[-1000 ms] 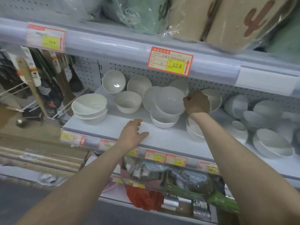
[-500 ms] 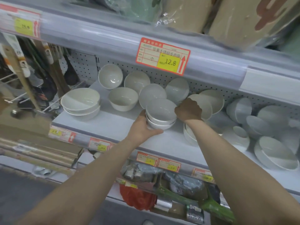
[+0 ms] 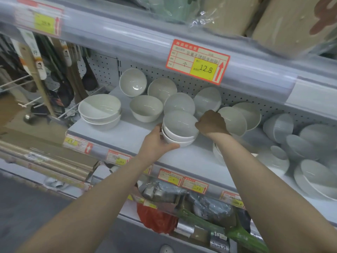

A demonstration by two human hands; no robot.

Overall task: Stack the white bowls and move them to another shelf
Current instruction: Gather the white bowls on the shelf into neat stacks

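A small stack of two white bowls [image 3: 179, 130] sits on the white middle shelf [image 3: 116, 133]. My left hand [image 3: 156, 145] grips the stack's left side and base, thumb under its front. At the right rim of the top bowl, my right hand [image 3: 211, 124] holds on with curled fingers. More white bowls surround it: one upright [image 3: 145, 107], several leaning against the pegboard [image 3: 133, 82] and a stack of wide bowls [image 3: 100, 110] at the left.
The upper shelf's rail with a red 12.8 price tag [image 3: 197, 61] hangs just above. Many white bowls and dishes [image 3: 313, 143] crowd the shelf's right side. Hanging wooden utensils [image 3: 36, 70] fill the left. A lower shelf holds packaged goods [image 3: 182, 207].
My right hand brought a tilted bowl down onto the one below, making a stack. My left hand came off the shelf front and took hold of the stack's left side.
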